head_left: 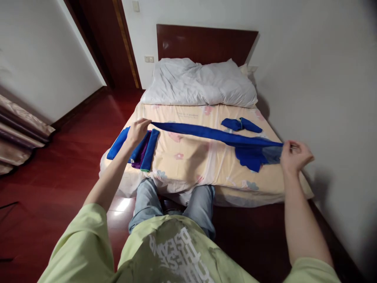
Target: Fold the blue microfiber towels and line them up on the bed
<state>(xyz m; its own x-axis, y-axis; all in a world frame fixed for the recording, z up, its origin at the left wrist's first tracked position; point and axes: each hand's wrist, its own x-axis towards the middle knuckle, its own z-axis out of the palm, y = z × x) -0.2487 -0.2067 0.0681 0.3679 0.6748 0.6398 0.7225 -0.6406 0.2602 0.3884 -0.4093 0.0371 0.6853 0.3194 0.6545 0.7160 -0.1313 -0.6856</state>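
A long blue cloth (203,131) is stretched between my two hands above the bed. My left hand (138,131) pinches its left end, and my right hand (296,155) grips the right end, slightly lower. Under my left wrist lie folded cloths: a blue one (118,143) at the left edge, a purple one (139,157), and a blue one with a green edge (150,151). Beneath the stretched cloth on the right rests a crumpled blue cloth (250,159). Farther back on that side is a bunched blue cloth (240,124).
The bed has a yellow flowered sheet (188,163), with a white quilt (203,82) heaped by the dark wooden headboard (206,43). A white wall (326,78) stands close on the right. Curtains (20,135) hang at left over the red wooden floor (73,157).
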